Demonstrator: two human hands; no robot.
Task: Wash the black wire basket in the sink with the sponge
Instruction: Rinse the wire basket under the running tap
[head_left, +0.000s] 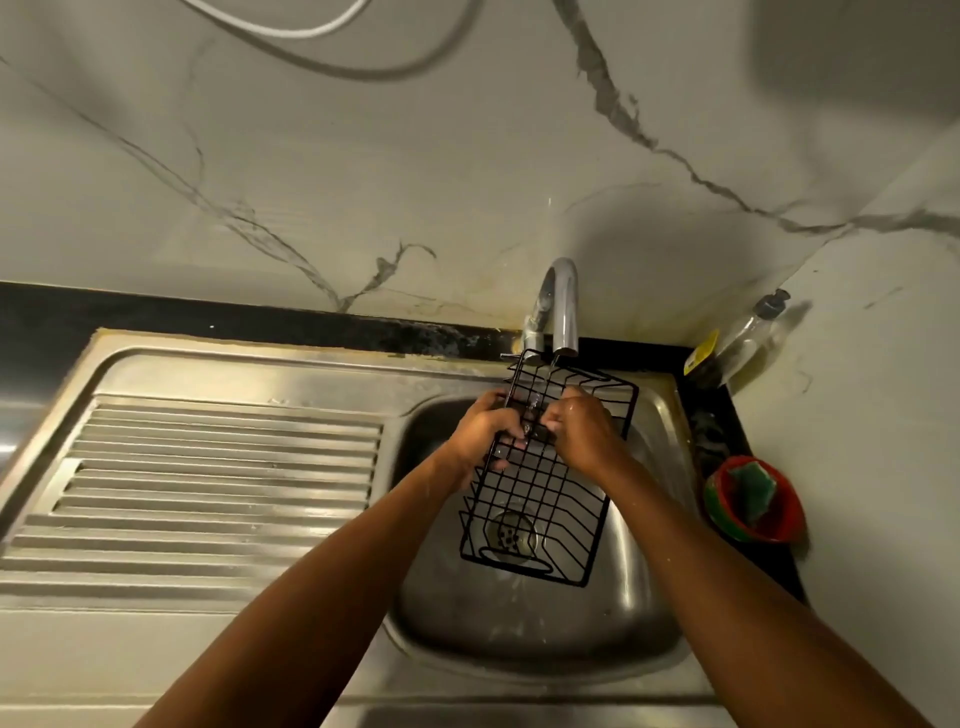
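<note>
Broadly, the veined marble wall (467, 156) filled the whole upper half of my view, with a pale cable (291, 32) looping along the top edge. Below it the ribbed steel drainboard (218, 467) took up the lower left of the frame, and the sink (519, 623) sat in the lower centre, joined to it. Both forearms reached up from the bottom edge toward the middle. The black wire basket (545, 499) was held over the sink, tilted, its far end up against the spout and its near end hanging above the drain. To the right of centre, on the dark counter just beside the sink, stood a red bowl (779, 525). The chrome faucet (563, 301) curved down at centre, its mouth just over the basket's upper rim. My left hand (485, 431) gripped the basket's left side, fingers curled round the rim wire, some showing through the mesh. My right hand (582, 431) was just beside it, fingers wrapped tightly round wires near the basket's middle. A clear soap bottle (748, 332) leaned in the corner at the right. The green sponge (756, 488) lay inside the red bowl, well apart from both hands. The drain strainer (511, 535) showed through the basket's lower wires.
</note>
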